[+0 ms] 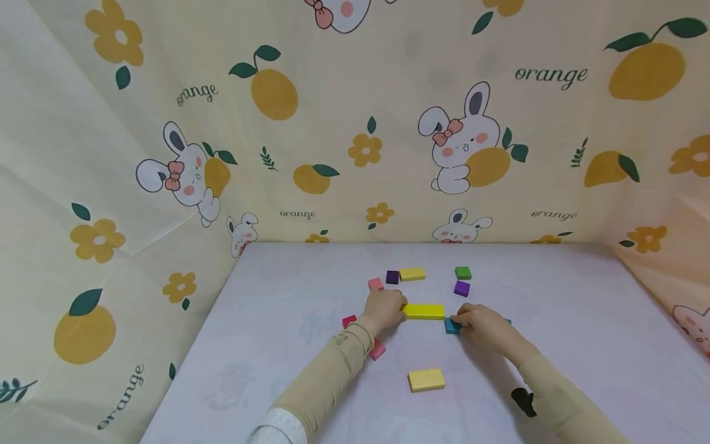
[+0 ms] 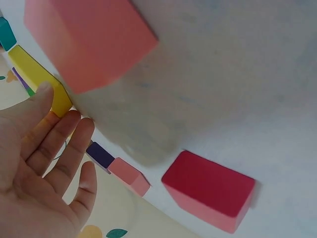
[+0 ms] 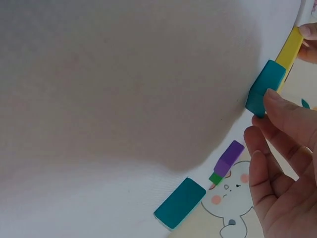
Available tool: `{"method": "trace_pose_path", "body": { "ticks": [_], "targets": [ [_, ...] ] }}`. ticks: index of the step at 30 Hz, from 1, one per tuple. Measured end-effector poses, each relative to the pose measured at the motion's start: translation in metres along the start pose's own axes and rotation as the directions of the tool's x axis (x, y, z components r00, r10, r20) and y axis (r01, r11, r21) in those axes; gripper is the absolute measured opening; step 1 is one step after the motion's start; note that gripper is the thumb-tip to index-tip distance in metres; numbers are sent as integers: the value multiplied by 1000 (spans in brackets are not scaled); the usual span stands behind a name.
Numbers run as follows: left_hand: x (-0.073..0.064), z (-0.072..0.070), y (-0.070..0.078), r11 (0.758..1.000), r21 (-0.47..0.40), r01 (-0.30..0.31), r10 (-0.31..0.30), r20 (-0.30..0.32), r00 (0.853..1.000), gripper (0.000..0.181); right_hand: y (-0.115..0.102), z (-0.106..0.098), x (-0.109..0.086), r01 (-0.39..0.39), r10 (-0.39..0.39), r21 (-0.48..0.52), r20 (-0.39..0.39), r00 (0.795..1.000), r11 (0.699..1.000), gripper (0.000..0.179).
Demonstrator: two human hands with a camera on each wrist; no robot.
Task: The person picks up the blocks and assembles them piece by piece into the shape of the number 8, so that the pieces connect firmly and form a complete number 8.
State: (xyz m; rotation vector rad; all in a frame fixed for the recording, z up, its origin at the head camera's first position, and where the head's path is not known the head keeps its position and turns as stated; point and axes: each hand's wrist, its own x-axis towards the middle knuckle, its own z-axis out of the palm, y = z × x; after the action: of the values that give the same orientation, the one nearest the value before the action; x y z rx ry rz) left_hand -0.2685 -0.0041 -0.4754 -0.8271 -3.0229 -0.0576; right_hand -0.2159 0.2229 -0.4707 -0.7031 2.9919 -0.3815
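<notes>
1. Head view: one long yellow block (image 1: 424,312), lying on the pale tabletop (image 1: 566,320) between the hands; one teal block (image 1: 452,327) at its right end, touching or nearly so.
2. Handling, as judged: both light, stiff, smooth, perhaps slightly slippery, hardly fragile; best taken by the outer ends, thumb against fingertip.
3. Left hand (image 1: 384,309): thumb and forefinger pinching the yellow block's left end; other fingers loose; forearm from lower left.
4. Right hand (image 1: 488,327): thumb and forefinger pinching the teal block; forearm from lower right.
</notes>
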Motion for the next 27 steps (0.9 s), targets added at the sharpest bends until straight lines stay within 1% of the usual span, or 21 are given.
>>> {"method": "trace_pose_path", "body": {
  "ticks": [7, 21, 24, 27],
  "targets": [
    [2, 2, 0, 1000, -1, 16, -16, 23, 1000, 24, 0, 1, 1, -35, 34, 17, 8, 999, 999, 27],
    [2, 3, -1, 1000, 2, 11, -11, 7, 1000, 24, -3, 0, 3, -81, 80, 63, 18, 997, 995, 27],
    [2, 2, -1, 1000, 3, 12, -12, 10, 1000, 24, -3, -1, 3, -73, 73, 58, 13, 997, 996, 29],
    [3, 2, -1, 1000, 1, 11, -11, 18, 1000, 24, -2, -4, 2, -89, 87, 72, 23, 996, 993, 32]
  ]
}}
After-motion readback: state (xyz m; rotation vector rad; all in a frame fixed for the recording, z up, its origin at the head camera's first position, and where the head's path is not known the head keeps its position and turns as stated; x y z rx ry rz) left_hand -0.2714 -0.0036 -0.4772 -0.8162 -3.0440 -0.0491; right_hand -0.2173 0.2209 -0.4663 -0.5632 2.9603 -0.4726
